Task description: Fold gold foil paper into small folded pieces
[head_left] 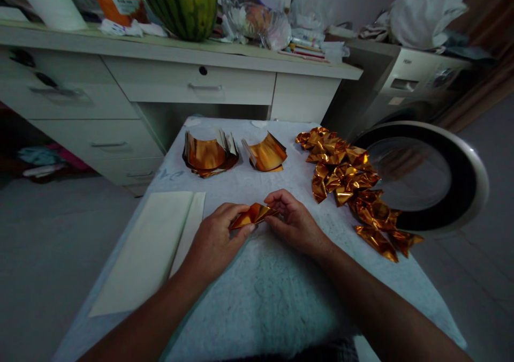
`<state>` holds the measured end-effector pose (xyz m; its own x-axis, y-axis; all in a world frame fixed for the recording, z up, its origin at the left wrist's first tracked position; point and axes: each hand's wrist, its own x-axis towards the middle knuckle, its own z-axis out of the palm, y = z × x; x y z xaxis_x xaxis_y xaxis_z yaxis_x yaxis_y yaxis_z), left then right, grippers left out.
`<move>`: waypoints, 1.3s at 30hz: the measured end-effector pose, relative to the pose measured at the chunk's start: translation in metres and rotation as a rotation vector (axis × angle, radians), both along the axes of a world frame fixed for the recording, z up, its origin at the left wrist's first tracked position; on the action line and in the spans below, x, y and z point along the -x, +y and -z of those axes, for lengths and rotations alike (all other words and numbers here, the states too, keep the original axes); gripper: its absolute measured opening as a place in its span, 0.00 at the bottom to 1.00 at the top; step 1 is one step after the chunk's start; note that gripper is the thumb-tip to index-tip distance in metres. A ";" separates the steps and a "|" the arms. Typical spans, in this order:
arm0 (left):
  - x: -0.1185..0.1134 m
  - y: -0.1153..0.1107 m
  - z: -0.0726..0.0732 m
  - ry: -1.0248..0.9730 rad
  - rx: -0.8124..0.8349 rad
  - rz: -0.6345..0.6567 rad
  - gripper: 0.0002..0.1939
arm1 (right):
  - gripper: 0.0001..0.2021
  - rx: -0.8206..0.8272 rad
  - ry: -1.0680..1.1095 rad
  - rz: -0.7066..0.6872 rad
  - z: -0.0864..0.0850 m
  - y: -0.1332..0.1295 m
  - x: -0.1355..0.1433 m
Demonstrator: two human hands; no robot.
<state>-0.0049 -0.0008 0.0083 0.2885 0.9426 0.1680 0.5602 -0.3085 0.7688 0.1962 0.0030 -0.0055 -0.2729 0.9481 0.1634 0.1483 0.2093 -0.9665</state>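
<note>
Gold foil piece [252, 215]: half folded, held low over the near middle of the desk [257, 292].
Left hand [217, 239]: fingers pinched shut on its left end.
Right hand [295, 220]: fingers closed on its right end.
Done: heap of folded pieces [349, 182] piled at right.
Left: two stacks of flat foil sheets [209, 153], [267, 154] at the far edge.
Beside: pale paper [148, 249] lay at left.
</note>
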 end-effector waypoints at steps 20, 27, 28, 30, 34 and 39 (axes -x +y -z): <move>-0.004 0.002 0.009 -0.318 0.056 -0.019 0.14 | 0.11 0.148 0.123 0.018 0.001 -0.002 0.002; -0.004 0.004 0.011 -0.334 0.064 0.002 0.16 | 0.12 0.055 0.097 0.065 0.000 -0.001 0.005; -0.003 0.003 0.010 -0.328 0.056 0.000 0.16 | 0.10 0.007 0.048 0.070 -0.001 -0.002 0.005; -0.003 0.002 0.008 -0.316 0.042 -0.008 0.16 | 0.06 -0.115 -0.080 0.071 -0.003 -0.002 0.004; -0.003 0.000 0.004 -0.301 0.020 -0.011 0.16 | 0.07 -0.321 -0.240 0.031 -0.008 -0.002 0.004; -0.004 0.000 0.004 -0.313 0.020 -0.017 0.16 | 0.12 -0.315 -0.281 0.047 -0.007 -0.001 0.005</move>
